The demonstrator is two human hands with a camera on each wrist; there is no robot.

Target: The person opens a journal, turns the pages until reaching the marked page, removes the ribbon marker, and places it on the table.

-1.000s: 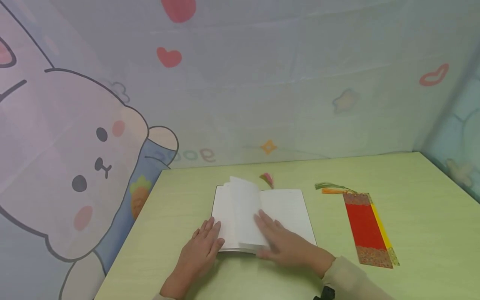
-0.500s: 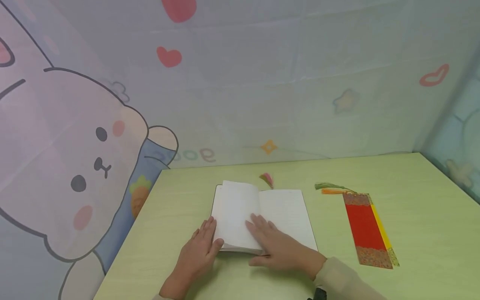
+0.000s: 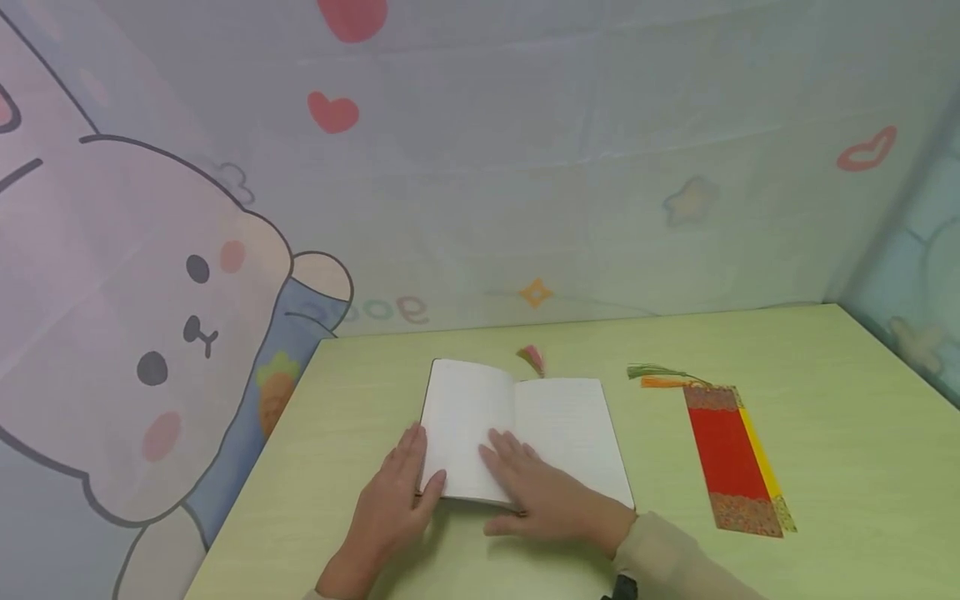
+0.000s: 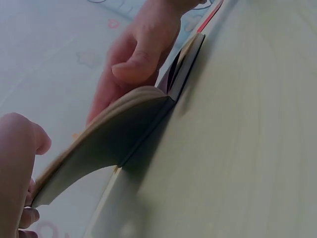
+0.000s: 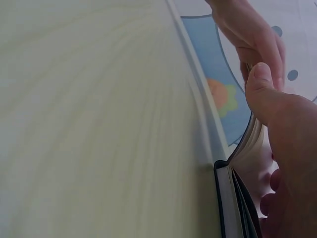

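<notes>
An open notebook (image 3: 566, 417) with white lined pages lies on the table, its dark cover showing at the edges. My left hand (image 3: 393, 500) holds its left edge, fingers at the cover side and thumb over the page side. In the left wrist view the left half of the notebook (image 4: 114, 126) arches up off the tabletop. My right hand (image 3: 536, 496) lies across the left page near the fold, fingers straight and spread a little. A pink and green tassel (image 3: 532, 358) sticks out beyond the top of the fold.
Right of the notebook, a red bookmark (image 3: 726, 454) partly covers a yellow bookmark (image 3: 761, 454). Their orange tassel (image 3: 663, 382) and green tassel (image 3: 660, 370) point left. A printed cloth backdrop (image 3: 585, 208) stands behind the pale green table (image 3: 847, 417).
The lifted pages have come down onto the left side. My right hand has slid left with them, and the notebook's left edge has risen in my left hand.
</notes>
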